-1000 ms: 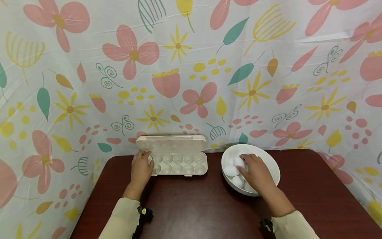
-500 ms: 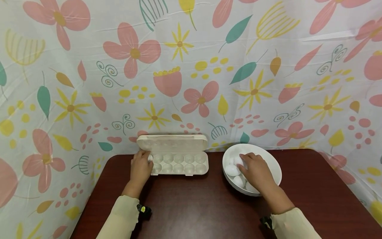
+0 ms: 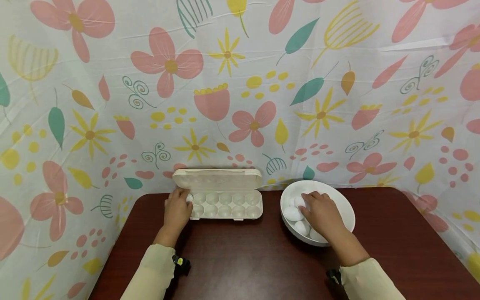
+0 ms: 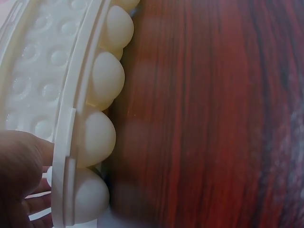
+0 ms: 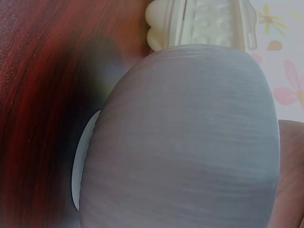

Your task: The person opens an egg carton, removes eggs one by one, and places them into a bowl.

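Note:
In the head view an egg carton [image 3: 219,179] of pale plastic stands with its lid raised at the table's back edge. My left hand [image 3: 178,210] is at its left end, fingers curled round a white egg [image 3: 190,197] at the end cups; the egg is mostly hidden. To the right stands a white bowl [image 3: 343,208] with several white eggs [image 3: 293,213]. My right hand [image 3: 323,214] reaches into it, thumb and fingers about an egg [image 3: 300,201]. In the right wrist view the bowl's outer wall [image 5: 190,133] hides the fingers.
A dark red-brown wooden table [image 3: 240,258] carries both containers, with a gap between carton and bowl. Right behind them hangs a flower-printed white curtain [image 3: 240,83]. Dark straps [image 3: 181,265] are on both wrists.
Both hands stay almost where they were, the left at the carton's end and the right in the bowl. The head view has shifted very slightly.

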Available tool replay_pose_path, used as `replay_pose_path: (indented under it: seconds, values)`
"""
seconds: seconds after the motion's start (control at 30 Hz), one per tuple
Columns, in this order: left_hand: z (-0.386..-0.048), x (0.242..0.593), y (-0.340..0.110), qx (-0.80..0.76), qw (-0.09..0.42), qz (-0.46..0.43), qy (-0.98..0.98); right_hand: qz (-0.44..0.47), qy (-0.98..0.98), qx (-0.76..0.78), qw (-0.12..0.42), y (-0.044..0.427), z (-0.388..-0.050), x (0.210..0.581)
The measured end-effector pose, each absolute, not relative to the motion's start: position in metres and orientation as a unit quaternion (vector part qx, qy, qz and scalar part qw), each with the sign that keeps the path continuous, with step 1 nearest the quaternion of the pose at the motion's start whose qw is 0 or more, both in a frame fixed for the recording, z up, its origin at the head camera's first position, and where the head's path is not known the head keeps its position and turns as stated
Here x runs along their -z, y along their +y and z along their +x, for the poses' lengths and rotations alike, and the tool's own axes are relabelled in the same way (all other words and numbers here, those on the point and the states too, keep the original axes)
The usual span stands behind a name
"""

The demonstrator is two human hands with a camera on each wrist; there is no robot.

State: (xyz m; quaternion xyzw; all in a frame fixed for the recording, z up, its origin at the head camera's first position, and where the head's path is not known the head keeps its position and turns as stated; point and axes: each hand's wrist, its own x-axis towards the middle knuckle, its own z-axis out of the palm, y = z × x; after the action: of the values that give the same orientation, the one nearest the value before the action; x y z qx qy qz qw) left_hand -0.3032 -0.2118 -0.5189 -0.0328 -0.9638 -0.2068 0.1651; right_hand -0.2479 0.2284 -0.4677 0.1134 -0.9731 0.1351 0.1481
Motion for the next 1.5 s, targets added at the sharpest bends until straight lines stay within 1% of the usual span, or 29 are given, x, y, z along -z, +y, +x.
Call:
replay_pose_path:
  seconds: [0.33, 0.63, 0.9, 1.27, 1.5]
  values:
    - [-0.3048, 0.5228, -0.2151, 0.207, 0.167, -0.026, -0.964, 0.09, -0.976, -0.158, 0.122, 0.2261, -0.2463, 0.4663]
    - [-0.3066, 0.5239, -0.2147, 0.206, 0.186, -0.024, -0.96, 0.092, -0.975, -0.168, 0.114, 0.2257, -0.2455, 0.4683]
    - [-0.3066, 0.524, -0.2147, 0.205, 0.191, -0.027, -0.96, 0.094, -0.975, -0.168, 0.113, 0.2255, -0.2445, 0.4673]
    - [-0.3058, 0.5235, -0.2154, 0.214, 0.174, -0.023, -0.961, 0.101, -0.973, -0.172, 0.119, 0.2264, -0.2433, 0.4684]
    - [-0.3053, 0.5225, -0.2164, 0.223, 0.179, -0.021, -0.958, 0.101, -0.969, -0.186, 0.127, 0.2277, -0.2417, 0.4677]
